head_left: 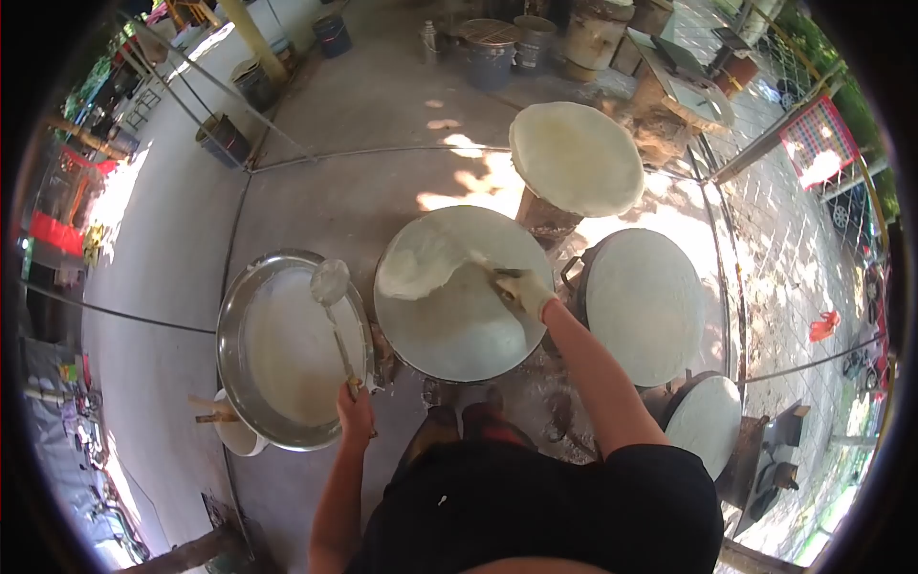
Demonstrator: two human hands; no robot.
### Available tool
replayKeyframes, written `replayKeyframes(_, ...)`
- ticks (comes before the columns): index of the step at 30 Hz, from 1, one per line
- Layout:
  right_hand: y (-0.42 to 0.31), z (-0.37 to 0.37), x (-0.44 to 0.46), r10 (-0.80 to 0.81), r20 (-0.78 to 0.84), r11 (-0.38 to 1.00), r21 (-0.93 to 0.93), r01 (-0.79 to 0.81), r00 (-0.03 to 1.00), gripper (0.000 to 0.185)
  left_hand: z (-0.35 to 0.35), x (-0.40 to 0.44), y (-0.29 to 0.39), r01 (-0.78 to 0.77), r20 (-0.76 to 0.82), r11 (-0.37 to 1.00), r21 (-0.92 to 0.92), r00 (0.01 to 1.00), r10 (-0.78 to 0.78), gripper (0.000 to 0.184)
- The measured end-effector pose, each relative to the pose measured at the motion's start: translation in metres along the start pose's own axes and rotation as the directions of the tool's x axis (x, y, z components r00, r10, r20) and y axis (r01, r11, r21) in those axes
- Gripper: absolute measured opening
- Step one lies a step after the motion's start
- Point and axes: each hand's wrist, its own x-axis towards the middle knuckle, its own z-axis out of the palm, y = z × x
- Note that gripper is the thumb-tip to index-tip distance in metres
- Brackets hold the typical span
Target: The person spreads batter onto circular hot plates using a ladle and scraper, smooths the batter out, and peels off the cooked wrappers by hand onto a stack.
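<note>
My left hand (356,411) is closed around the handle of a ladle (330,284), whose bowl is coated in white batter. The ladle is above the right side of a wide metal basin (226,349) that holds white batter (292,349). My right hand (528,290), in a pale glove, grips a spreader (501,277) with a dark handle; its working edge is hard to make out. That hand is over the right part of a round griddle (469,335). A patch of wet batter (416,266) lies across the griddle's upper left.
Beyond the griddle a large pale round sheet (577,158) rests on a raised support. To the right stand another pale round plate (645,306) and a smaller one (706,426). A white bucket (239,437) sits beside the basin. Dark buckets (488,57) line the back.
</note>
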Motion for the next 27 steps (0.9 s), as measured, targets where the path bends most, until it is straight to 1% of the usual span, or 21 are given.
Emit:
replayKeyframes(1,0.003,0.010,0.005,0.095,0.111,0.992,-0.092,-0.085,0.989,0.026,0.001,0.010,-0.037,-0.091,-0.037,0.990,0.110,0.995,0.096,0.016)
replayKeyframes(3,0.013,0.021,0.005,0.308,0.288,0.930,-0.292,-0.223,0.907,0.027,0.004,0.005,-0.052,-0.218,-0.073,0.923,0.316,0.965,0.252,0.020)
replayKeyframes(4,0.020,0.018,-0.003,0.392,0.345,0.904,-0.317,-0.288,0.853,0.024,0.012,-0.005,-0.039,-0.255,-0.085,0.880,0.401,0.946,0.313,0.022)
replayKeyframes(5,0.026,0.005,-0.018,0.345,0.412,0.928,-0.287,-0.240,0.843,0.023,0.019,-0.014,-0.025,-0.289,-0.094,0.827,0.483,0.922,0.377,0.025)
replayKeyframes(7,0.023,-0.031,-0.052,0.243,0.542,0.965,-0.217,-0.146,0.804,0.023,0.029,-0.036,-0.005,-0.240,-0.045,0.867,0.436,0.957,0.288,0.024)
replayKeyframes(8,0.034,-0.043,-0.034,0.283,0.409,0.955,-0.202,-0.216,0.868,0.023,0.031,-0.044,-0.002,-0.211,-0.018,0.885,0.415,0.971,0.240,0.024)
replayKeyframes(9,0.053,-0.055,-0.003,0.326,0.264,0.942,-0.174,-0.288,0.908,0.022,0.029,-0.052,-0.007,-0.207,0.035,0.859,0.469,0.976,0.216,0.024)
replayKeyframes(10,0.063,-0.063,0.016,0.369,0.111,0.926,-0.133,-0.354,0.923,0.022,0.027,-0.065,-0.015,-0.208,0.091,0.829,0.520,0.978,0.188,0.025)
replayKeyframes(11,0.055,-0.061,0.022,0.332,0.102,0.938,-0.143,-0.317,0.938,0.021,0.026,-0.076,-0.021,-0.215,0.146,0.796,0.566,0.976,0.160,0.025)
replayKeyframes(13,0.029,-0.034,0.019,0.252,0.089,0.959,-0.160,-0.236,0.964,0.020,0.018,-0.101,-0.027,-0.176,0.151,0.745,0.643,0.983,0.102,0.026)
replayKeyframes(14,0.019,-0.019,0.008,0.301,0.193,0.937,-0.241,-0.253,0.934,0.020,0.013,-0.113,-0.026,-0.157,0.151,0.714,0.682,0.986,0.072,0.026)
replayKeyframes(16,0.007,0.000,-0.021,0.414,0.372,0.878,-0.405,-0.256,0.831,0.020,0.008,-0.134,-0.025,-0.168,0.137,0.729,0.664,0.985,0.103,0.025)
replayKeyframes(17,0.014,-0.007,-0.031,0.367,0.408,0.896,-0.395,-0.201,0.836,0.019,0.006,-0.144,-0.027,-0.173,0.129,0.737,0.653,0.985,0.116,0.025)
replayKeyframes(19,0.023,-0.028,-0.044,0.267,0.481,0.925,-0.371,-0.082,0.835,0.019,0.004,-0.156,-0.035,-0.149,0.132,0.730,0.667,0.988,0.081,0.025)
replayKeyframes(20,0.038,-0.032,-0.024,0.353,0.311,0.879,-0.433,-0.199,0.882,0.018,0.005,-0.158,-0.037,-0.139,0.131,0.725,0.674,0.989,0.068,0.025)
replayKeyframes(22,0.032,-0.042,-0.016,0.217,0.113,0.960,-0.206,-0.191,0.970,0.018,0.008,-0.164,-0.040,-0.161,0.122,0.725,0.669,0.987,0.107,0.026)
replayKeyframes(23,0.031,-0.046,-0.016,0.162,-0.003,0.983,-0.089,-0.161,0.987,0.017,0.010,-0.167,-0.041,-0.174,0.119,0.725,0.666,0.985,0.127,0.027)
replayKeyframes(25,0.040,-0.035,-0.023,0.276,0.224,0.953,-0.190,-0.236,0.935,0.016,0.011,-0.170,-0.037,-0.173,0.132,0.718,0.674,0.985,0.114,0.028)
replayKeyframes(26,0.047,-0.028,-0.031,0.338,0.328,0.933,-0.243,-0.267,0.882,0.016,0.011,-0.173,-0.036,-0.173,0.142,0.712,0.681,0.984,0.103,0.028)
replayKeyframes(27,0.052,-0.023,-0.042,0.400,0.420,0.908,-0.299,-0.293,0.814,0.015,0.009,-0.177,-0.036,-0.196,0.152,0.709,0.677,0.980,0.126,0.028)
